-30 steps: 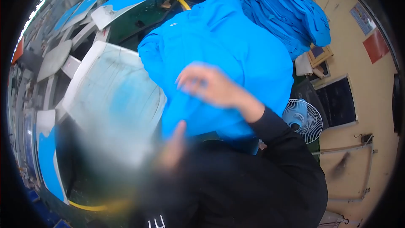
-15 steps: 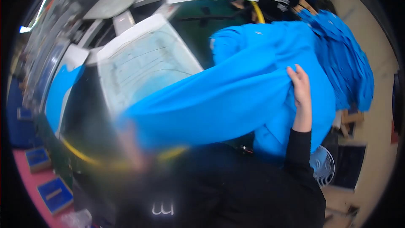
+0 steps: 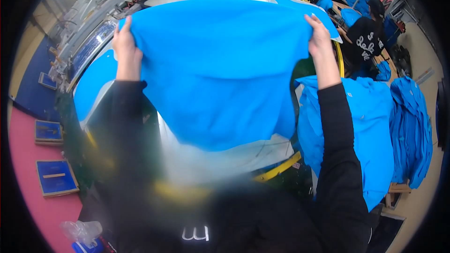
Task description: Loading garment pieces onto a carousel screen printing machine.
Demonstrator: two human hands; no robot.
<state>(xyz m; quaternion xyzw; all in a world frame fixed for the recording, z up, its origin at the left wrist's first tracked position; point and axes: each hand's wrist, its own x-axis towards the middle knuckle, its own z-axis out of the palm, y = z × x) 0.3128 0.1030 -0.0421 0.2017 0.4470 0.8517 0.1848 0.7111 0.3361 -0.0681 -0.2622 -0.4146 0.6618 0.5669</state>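
Note:
A bright blue piece of fabric [image 3: 215, 65] is spread between my two raised hands and hangs down toward me. At its upper left corner my left hand [image 3: 126, 47] is closed on the cloth. My right hand [image 3: 320, 37] pinches the upper right corner. Beneath the hanging cloth a pale flat board [image 3: 258, 157] shows in part; the fabric covers the rest. To the right of my right forearm lies a heap of the same blue fabric [image 3: 361, 112].
More blue cloth [image 3: 412, 131] hangs at the far right. Boards carrying blue fabric [image 3: 96, 82] stand left and behind. A yellow rail [image 3: 281, 166] curves nearby. A person in black [image 3: 368, 42] works at the back right. Blue framed screens [image 3: 57, 178] lie on the pink floor at left.
The fabric has come off the heap to the left and is now lifted and spread out over the board. Both hands have moved up and forward, gripping its corners.

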